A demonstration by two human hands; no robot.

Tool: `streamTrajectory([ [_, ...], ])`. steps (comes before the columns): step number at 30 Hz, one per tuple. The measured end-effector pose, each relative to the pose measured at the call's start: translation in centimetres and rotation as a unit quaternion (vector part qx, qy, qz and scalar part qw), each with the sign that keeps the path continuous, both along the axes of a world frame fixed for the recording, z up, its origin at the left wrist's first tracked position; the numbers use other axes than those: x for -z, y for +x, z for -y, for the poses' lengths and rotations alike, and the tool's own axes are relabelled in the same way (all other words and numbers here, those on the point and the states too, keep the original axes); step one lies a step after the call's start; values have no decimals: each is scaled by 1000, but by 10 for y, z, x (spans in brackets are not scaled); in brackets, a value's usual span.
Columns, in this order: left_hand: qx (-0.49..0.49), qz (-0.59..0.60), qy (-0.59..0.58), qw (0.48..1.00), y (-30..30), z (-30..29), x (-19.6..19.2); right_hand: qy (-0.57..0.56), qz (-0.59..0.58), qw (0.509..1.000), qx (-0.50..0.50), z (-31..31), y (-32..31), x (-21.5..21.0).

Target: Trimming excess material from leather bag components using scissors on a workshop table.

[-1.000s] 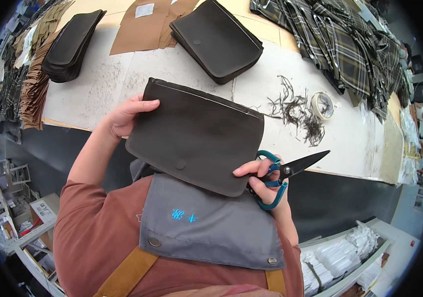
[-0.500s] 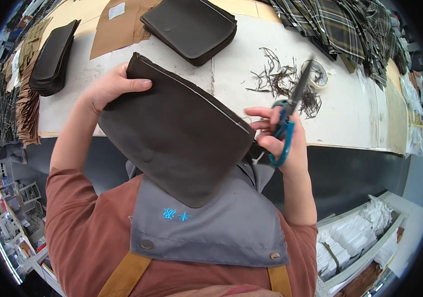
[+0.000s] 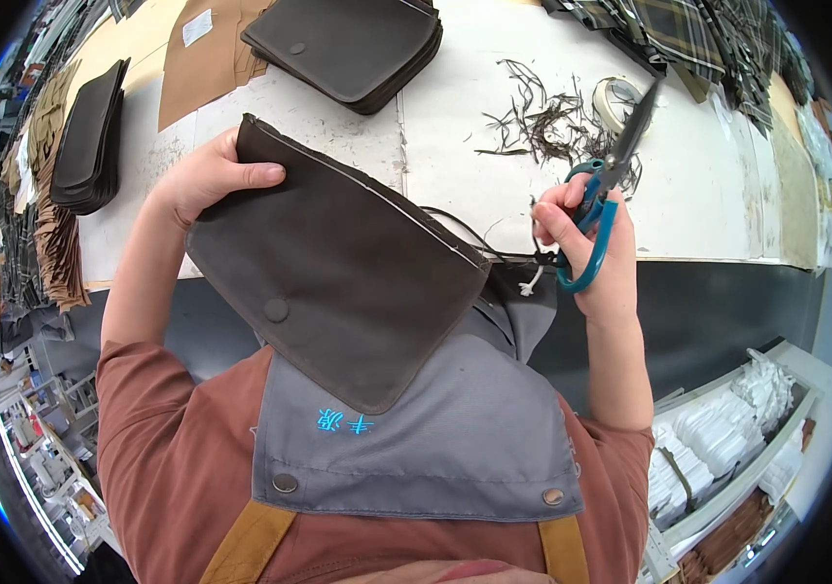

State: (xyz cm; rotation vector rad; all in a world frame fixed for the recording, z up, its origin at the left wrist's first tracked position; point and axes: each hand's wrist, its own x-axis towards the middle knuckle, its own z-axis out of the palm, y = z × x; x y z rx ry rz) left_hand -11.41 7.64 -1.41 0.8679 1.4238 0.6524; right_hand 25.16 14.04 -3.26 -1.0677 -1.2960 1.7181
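My left hand [image 3: 210, 182] grips the upper left corner of a dark brown flap panel [image 3: 338, 263], thumb on top and the other fingers hidden behind it. The panel hangs tilted in front of my grey apron [image 3: 416, 438]. A pale line runs along its raw top edge, and a round button-like bump sits near its lower left. Closed around the teal handles of a pair of scissors [image 3: 620, 161] is my right hand [image 3: 603, 255], right of the panel and apart from it. The blades point up and away. A black cord [image 3: 470, 226] with a knotted white end hangs by the handles.
Dark trimmed scraps [image 3: 552, 122] lie beside a tape roll [image 3: 615, 105] on the white table [image 3: 338, 127]. Similar panels are stacked at the back [image 3: 348, 49] and left [image 3: 87, 141]. Plaid cloth [image 3: 679, 39] heaps at far right; a bin of white bundles [image 3: 718, 457] stands lower right.
My right hand has moved right, away from the panel's corner, with the scissors. The black cord now shows between them. My left hand still holds the panel, shifted slightly left.
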Motion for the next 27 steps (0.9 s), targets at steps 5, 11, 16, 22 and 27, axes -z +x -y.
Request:
streamTrajectory([
  [5, -19, 4, 4, 1000, -3, 6, 2, 83, 252, 948, -173, -3, 25, -8],
  [11, -61, 14, 5, 998, -9, 15, 8, 125, 275, 917, -261, 14, 46, -9],
  [16, -60, 30, 18, 998, -9, 16, 8, 76, 283, 896, -332, 17, 60, -12],
  [22, -55, 26, 11, 998, -2, 13, 9, 106, 269, 888, -356, 20, 49, -5],
  [27, -35, 63, -8, 997, -3, 13, 11, 99, 253, 893, -359, 16, 42, -3],
])
